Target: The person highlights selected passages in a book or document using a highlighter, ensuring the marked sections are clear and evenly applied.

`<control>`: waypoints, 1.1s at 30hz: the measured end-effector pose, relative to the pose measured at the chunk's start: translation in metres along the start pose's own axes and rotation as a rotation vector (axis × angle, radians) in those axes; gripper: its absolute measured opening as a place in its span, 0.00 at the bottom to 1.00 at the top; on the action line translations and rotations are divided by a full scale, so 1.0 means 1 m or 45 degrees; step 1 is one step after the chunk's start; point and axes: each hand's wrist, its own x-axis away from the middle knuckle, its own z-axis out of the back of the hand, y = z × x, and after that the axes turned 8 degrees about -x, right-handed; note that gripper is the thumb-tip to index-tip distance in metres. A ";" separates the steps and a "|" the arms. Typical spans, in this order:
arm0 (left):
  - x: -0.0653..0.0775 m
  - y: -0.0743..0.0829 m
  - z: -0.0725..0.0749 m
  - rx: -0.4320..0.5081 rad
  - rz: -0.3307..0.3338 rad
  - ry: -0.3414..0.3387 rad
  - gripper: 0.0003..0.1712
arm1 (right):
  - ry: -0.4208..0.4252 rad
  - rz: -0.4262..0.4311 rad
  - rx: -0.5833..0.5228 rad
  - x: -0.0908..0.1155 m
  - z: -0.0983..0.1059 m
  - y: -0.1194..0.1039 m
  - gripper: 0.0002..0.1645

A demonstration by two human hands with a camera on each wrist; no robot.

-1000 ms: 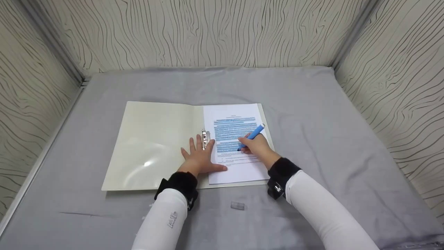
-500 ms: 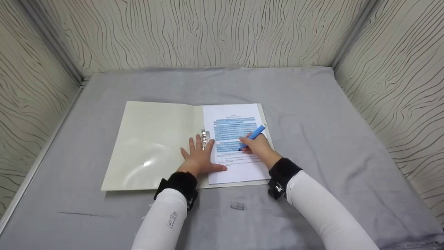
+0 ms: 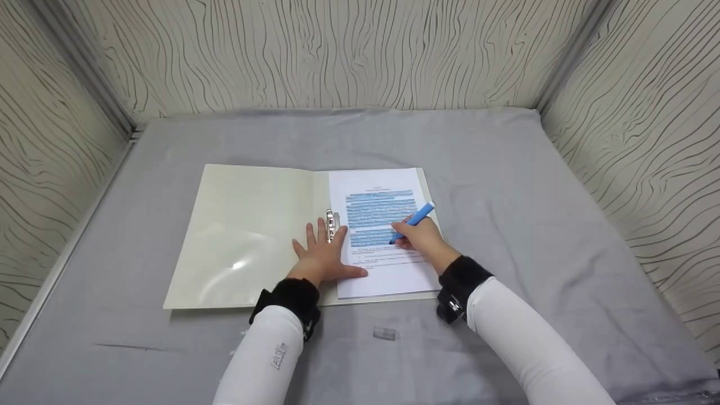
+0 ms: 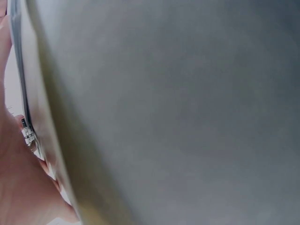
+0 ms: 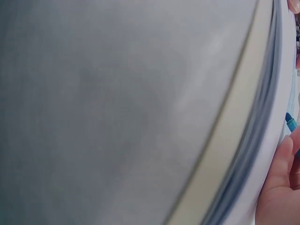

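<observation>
A cream ring folder [image 3: 247, 225] lies spread out on the cloth, with a printed sheet [image 3: 388, 281] on its right half. Blue marking covers the upper lines of text; several lower lines are unmarked. My right hand [image 3: 422, 236] pinches a blue marker [image 3: 421, 214], its dark tip at the sheet by the lowest blue line. In the right wrist view the marker [image 5: 291, 123] shows only in part at the edge. My left hand [image 3: 323, 261] rests with spread fingers across the folder's spine and the sheet's left edge, beside the metal ring clip [image 3: 330, 225].
A small clear grey piece, perhaps a cap [image 3: 385, 333], lies on the grey cloth [image 3: 495, 169] in front of the folder. Patterned panels [image 3: 337, 56] stand at the back and both sides. A metal rail [image 3: 67, 253] runs along the left edge.
My right hand has slid slightly to the right with the marker, and the blue on the lowest marked line reaches a little farther right. My left hand stays in place.
</observation>
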 end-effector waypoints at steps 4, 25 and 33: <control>0.000 0.000 0.001 0.003 0.001 -0.005 0.65 | 0.000 0.000 -0.005 0.000 0.000 0.000 0.15; 0.001 0.002 0.000 0.025 0.004 -0.014 0.64 | -0.007 -0.012 -0.017 0.000 0.010 0.001 0.14; 0.003 0.002 0.003 0.027 0.009 -0.013 0.64 | 0.012 -0.059 -0.014 0.000 0.013 0.000 0.18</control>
